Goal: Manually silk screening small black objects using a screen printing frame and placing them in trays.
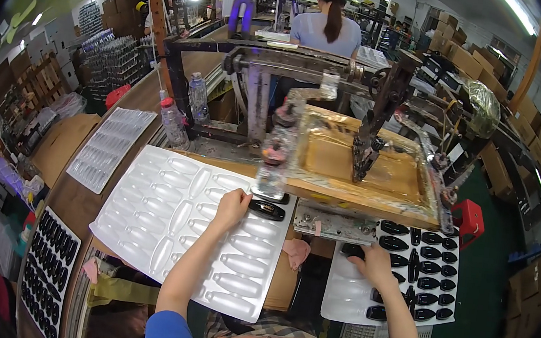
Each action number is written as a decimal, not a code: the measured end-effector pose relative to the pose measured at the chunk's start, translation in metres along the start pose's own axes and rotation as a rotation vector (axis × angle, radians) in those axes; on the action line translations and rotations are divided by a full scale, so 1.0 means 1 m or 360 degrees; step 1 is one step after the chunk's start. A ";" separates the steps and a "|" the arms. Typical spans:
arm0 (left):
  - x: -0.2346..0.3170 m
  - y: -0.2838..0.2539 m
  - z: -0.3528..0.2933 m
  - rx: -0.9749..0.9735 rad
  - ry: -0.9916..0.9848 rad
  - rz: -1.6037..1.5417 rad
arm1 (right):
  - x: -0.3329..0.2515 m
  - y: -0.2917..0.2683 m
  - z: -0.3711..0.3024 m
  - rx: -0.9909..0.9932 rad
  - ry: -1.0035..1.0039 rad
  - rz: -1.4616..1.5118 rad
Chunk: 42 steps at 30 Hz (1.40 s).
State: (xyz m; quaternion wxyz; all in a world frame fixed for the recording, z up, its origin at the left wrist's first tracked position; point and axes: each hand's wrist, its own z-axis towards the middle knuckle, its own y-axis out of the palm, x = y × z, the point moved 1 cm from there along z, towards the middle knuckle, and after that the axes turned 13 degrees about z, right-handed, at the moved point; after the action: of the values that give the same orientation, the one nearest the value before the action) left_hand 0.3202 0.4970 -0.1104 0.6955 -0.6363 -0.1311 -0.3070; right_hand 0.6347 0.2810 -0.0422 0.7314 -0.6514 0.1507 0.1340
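Note:
My left hand (232, 208) is over a large white moulded plastic tray (229, 310), its curled fingers at the left end of a glossy black elongated piece (269, 210) with gold print on top. Another black piece shows partly just behind it. The tray's other hollows show no black pieces. My right hand (376, 266) is closed on a black piece (351, 250) at the left part of a second white tray (341, 308), which holds several rows of black pieces. A printing machine with a wooden-framed screen (321, 191) stands between and beyond my hands.
Clear plastic bottles (173, 122) stand behind the large tray. To the left lie a stack of empty trays (109, 149) and another tray of black pieces (40, 290). A red stool (468, 219) is at the right. A person (328, 30) sits ahead, back turned.

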 end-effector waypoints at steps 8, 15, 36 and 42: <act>0.063 -0.037 0.010 0.0608 0.0566 -0.0016 | 0.003 -0.056 -0.025 0.0577 0.0342 0.1184; 0.095 -0.040 0.046 0.0757 0.1047 -0.0611 | -0.022 -0.080 0.002 0.0596 -0.0088 0.1074; 0.002 -0.022 -0.033 -0.0088 -0.0108 -0.0946 | 0.042 -0.027 0.045 0.0903 0.0265 0.1243; -0.004 -0.011 -0.046 0.0023 -0.0068 -0.0269 | 0.019 -0.001 0.036 0.0237 0.0085 0.0114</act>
State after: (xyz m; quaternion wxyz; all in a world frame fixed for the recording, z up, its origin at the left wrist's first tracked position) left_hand 0.3015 0.4540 -0.1110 0.6687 -0.6244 -0.2012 -0.3500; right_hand 0.6540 0.3167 -0.0450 0.7684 -0.5927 0.2029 0.1310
